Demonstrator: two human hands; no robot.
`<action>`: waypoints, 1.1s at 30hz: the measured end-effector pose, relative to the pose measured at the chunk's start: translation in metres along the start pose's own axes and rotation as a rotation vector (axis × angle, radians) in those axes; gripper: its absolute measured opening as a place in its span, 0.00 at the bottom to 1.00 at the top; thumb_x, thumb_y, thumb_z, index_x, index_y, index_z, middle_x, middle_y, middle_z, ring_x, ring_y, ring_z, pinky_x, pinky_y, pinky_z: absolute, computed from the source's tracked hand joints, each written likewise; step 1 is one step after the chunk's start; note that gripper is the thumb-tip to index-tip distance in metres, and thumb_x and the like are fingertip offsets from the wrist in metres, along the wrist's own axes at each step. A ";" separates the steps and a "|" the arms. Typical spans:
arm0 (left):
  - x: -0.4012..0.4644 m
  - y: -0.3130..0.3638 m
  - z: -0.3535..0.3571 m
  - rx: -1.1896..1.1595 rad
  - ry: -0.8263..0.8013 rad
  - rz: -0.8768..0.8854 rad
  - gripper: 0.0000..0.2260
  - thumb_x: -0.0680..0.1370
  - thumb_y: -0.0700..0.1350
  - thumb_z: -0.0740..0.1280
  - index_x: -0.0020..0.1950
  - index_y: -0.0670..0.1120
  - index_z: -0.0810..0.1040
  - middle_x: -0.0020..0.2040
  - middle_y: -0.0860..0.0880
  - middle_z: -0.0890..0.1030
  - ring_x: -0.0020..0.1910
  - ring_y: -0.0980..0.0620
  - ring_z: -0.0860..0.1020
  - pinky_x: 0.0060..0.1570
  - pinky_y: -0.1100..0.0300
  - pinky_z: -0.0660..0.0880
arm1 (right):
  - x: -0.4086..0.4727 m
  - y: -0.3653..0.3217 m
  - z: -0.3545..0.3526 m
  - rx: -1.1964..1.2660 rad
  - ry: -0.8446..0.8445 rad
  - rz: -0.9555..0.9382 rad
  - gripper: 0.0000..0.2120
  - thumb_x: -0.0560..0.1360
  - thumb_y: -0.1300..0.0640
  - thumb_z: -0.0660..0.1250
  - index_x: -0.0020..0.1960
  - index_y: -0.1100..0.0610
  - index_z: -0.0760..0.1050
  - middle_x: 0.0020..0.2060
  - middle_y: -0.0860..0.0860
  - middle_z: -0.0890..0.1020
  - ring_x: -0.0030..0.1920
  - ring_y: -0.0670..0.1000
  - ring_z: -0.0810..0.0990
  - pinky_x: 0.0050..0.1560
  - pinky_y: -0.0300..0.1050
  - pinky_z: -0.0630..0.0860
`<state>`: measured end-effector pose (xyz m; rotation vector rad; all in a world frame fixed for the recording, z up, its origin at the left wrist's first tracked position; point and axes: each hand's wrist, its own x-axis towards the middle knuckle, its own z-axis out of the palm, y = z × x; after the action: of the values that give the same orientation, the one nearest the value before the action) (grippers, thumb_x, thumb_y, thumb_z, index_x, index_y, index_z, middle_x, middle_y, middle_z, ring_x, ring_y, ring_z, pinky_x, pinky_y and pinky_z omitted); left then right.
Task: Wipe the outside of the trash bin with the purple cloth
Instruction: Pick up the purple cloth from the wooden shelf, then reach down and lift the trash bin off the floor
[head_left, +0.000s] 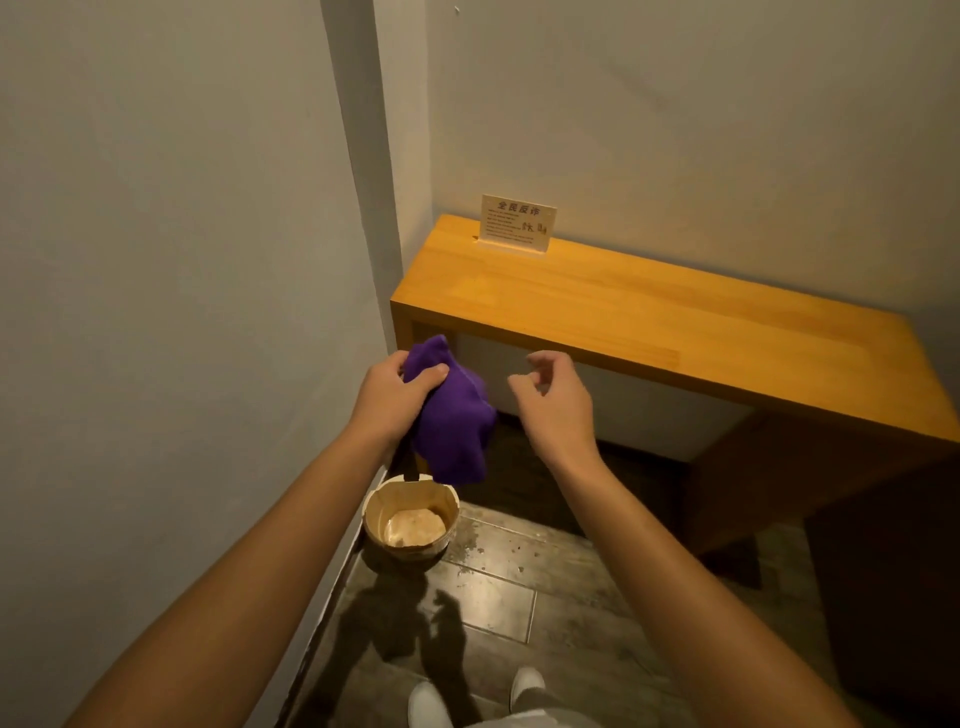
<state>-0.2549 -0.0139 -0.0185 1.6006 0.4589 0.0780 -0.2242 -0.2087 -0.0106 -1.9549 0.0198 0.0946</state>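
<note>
A small round tan trash bin (375, 512) stands on the floor by the left wall, its open top facing me. Above it hangs the purple cloth (453, 426), bunched up, with my left hand (394, 395) shut on its upper left part. The cloth's lower edge overlaps the bin's far rim in the view. My right hand (556, 402) hovers to the right of the cloth, apart from it, fingers loosely curled and holding nothing.
A wooden desk (649, 317) stands against the back wall, its front edge just beyond my hands. A small card sign (517, 223) sits on it. The grey wall (182, 260) runs close on the left. White shoes (527, 686) show on the dark plank floor.
</note>
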 end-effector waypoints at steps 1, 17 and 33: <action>-0.003 -0.002 0.005 -0.019 0.016 0.011 0.06 0.77 0.50 0.73 0.51 0.58 0.77 0.52 0.52 0.82 0.53 0.51 0.81 0.49 0.53 0.81 | -0.005 0.002 0.000 0.009 -0.071 0.013 0.20 0.78 0.46 0.69 0.67 0.49 0.72 0.48 0.42 0.79 0.46 0.39 0.80 0.39 0.31 0.72; -0.076 -0.053 0.099 -0.035 -0.030 -0.239 0.17 0.75 0.56 0.73 0.59 0.49 0.80 0.55 0.48 0.84 0.58 0.46 0.82 0.53 0.53 0.82 | -0.006 0.087 -0.053 0.230 -0.289 0.252 0.09 0.83 0.44 0.64 0.56 0.46 0.80 0.50 0.47 0.85 0.49 0.48 0.84 0.45 0.42 0.80; -0.108 -0.104 0.109 0.102 -0.205 -0.293 0.25 0.65 0.67 0.77 0.57 0.60 0.78 0.48 0.59 0.85 0.48 0.56 0.85 0.43 0.56 0.83 | -0.032 0.117 -0.067 -0.129 -0.278 0.134 0.25 0.76 0.38 0.71 0.67 0.49 0.73 0.61 0.45 0.79 0.59 0.48 0.79 0.49 0.39 0.74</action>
<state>-0.3437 -0.1511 -0.1051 1.6047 0.5387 -0.3334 -0.2594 -0.3161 -0.0917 -2.0517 -0.0395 0.4654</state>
